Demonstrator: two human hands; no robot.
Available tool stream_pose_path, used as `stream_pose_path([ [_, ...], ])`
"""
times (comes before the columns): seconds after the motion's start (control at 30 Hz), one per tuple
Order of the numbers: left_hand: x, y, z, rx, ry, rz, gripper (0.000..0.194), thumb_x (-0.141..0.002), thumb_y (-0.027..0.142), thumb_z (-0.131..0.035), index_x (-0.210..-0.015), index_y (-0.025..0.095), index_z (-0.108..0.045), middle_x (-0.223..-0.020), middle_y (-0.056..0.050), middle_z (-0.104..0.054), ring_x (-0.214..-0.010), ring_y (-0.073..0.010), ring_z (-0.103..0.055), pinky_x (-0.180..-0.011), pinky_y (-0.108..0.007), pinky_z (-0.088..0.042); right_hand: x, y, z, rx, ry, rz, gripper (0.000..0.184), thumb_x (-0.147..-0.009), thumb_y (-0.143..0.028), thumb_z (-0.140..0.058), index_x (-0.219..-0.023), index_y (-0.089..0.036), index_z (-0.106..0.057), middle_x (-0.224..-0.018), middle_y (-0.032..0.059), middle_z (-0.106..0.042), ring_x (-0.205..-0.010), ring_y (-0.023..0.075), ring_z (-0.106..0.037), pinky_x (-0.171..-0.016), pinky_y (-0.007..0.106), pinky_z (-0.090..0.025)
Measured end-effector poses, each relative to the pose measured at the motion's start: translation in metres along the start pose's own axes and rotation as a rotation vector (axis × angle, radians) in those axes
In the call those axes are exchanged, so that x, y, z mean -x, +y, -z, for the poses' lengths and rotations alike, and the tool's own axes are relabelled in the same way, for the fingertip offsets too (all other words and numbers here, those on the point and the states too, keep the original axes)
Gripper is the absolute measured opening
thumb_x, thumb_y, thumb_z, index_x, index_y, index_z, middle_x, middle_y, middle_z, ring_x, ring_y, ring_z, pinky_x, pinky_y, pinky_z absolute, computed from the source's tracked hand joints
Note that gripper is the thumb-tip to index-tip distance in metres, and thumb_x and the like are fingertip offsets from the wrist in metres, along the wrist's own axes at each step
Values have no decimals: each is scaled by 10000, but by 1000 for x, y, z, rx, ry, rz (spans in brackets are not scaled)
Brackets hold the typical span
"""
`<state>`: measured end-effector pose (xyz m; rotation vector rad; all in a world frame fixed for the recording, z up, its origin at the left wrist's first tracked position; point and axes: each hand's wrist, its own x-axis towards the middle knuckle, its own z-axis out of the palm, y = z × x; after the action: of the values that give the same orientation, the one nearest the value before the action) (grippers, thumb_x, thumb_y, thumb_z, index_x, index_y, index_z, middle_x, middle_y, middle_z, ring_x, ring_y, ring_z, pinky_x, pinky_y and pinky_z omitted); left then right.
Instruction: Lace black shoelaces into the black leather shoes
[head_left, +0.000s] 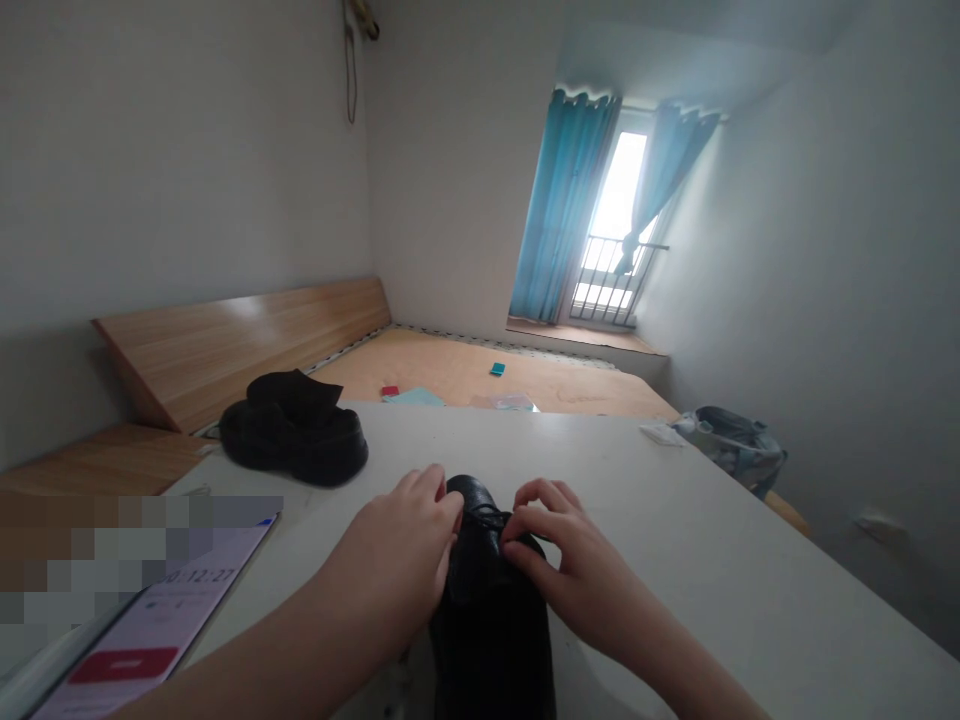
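A black lace-up shoe [491, 600] lies on the white table in front of me, its toe pointing away. Black shoelaces [487, 516] cross over its front. My right hand [559, 545] is at the shoe's right side, thumb and forefinger pinched on a shoelace. On the opposite side, my left hand [409, 540] is closed against the shoe near the laces; what its fingertips hold is hidden. Farther off to the left rests a second black shoe [300, 440], with dark material on top of it.
The white table [600, 470] reaches toward a bed [450, 360] with a wooden headboard. A phone [157, 620] showing a timer lies at the left. A clear plastic-lined bin [739, 450] stands beyond the right edge, near a small white packet [661, 433].
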<state>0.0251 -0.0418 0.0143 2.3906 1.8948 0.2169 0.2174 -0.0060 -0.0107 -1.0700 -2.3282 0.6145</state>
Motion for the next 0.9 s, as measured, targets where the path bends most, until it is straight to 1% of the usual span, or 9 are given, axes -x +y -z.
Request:
stream_pose_path([
  [0.07, -1, -4, 13, 89, 72, -46, 180, -888, 148, -456, -878, 188, -632, -994, -88, -646, -954, -265, -608, -798, -382, -458, -4, -3, 6, -125, 53, 59, 112, -882, -186, -581, -790, -205, -642, -977, 54, -611, -986, 210, -532, -886, 365, -409],
  [0.17, -4, -10, 40, 366, 181, -88, 166, -916, 287, -487, -855, 215, -624, -816, -8, -658, -768, -200, -606, -689, -321, -441, -17, -13, 22, -432, 70, 72, 136, -905, -296, -576, -830, -196, -631, -812, 28, -627, -779, 166, -564, -720, 318, -444],
  [0.23, -6, -9, 58, 527, 264, -121, 197, -919, 349, -502, -840, 222, -630, -783, 17, -655, -718, -168, -592, -625, -281, -430, -29, -24, 34, -610, 98, 109, 153, -885, -332, -610, -829, -190, -626, -750, 11, -625, -696, 140, -553, -631, 280, -434],
  [0.33, -7, 0, 77, 690, 416, -170, 182, -905, 362, -548, -821, 229, -641, -761, 40, -645, -705, -138, -585, -577, -238, -425, -46, -45, 49, -678, 226, 235, 111, -852, -279, -657, -785, -194, -630, -741, -8, -624, -684, 115, -541, -600, 244, -418],
  [0.47, 0, 9, 82, 802, 613, -198, 94, -870, 342, -630, -845, 256, -659, -761, 62, -654, -697, -115, -602, -571, -207, -443, -50, -65, 57, -706, 407, 384, 69, -870, -210, -641, -802, -217, -633, -767, -33, -618, -674, 91, -529, -601, 226, -418],
  [0.57, 2, 5, 77, 843, 702, -193, 60, -856, 320, -661, -863, 261, -655, -793, 60, -663, -705, -109, -610, -585, -198, -454, -42, -69, 60, -653, 456, 481, 87, -899, -169, -604, -838, -226, -628, -790, -33, -600, -707, 92, -528, -612, 228, -419],
  [0.73, 0, -4, 75, 835, 768, -207, 54, -869, 298, -646, -835, 257, -636, -819, 56, -648, -730, -110, -607, -618, -200, -474, -30, -67, 69, -596, 319, 566, 69, -924, -193, -597, -874, -230, -628, -812, -24, -583, -740, 100, -542, -630, 233, -435],
  [0.83, 6, 0, 74, 825, 722, -250, 43, -876, 275, -635, -834, 272, -629, -786, 71, -641, -706, -105, -598, -602, -196, -467, -29, -68, 69, -632, 228, 469, 86, -928, -242, -605, -844, -227, -618, -915, -7, -595, -870, 110, -559, -672, 224, -434],
  [0.9, 12, 5, 73, 812, 691, -286, 41, -872, 256, -639, -840, 280, -633, -780, 78, -654, -705, -103, -598, -633, -204, -472, -30, -68, 67, -681, 80, 389, 107, -934, -261, -598, -837, -218, -608, -992, 8, -604, -944, 122, -549, -728, 236, -435],
])
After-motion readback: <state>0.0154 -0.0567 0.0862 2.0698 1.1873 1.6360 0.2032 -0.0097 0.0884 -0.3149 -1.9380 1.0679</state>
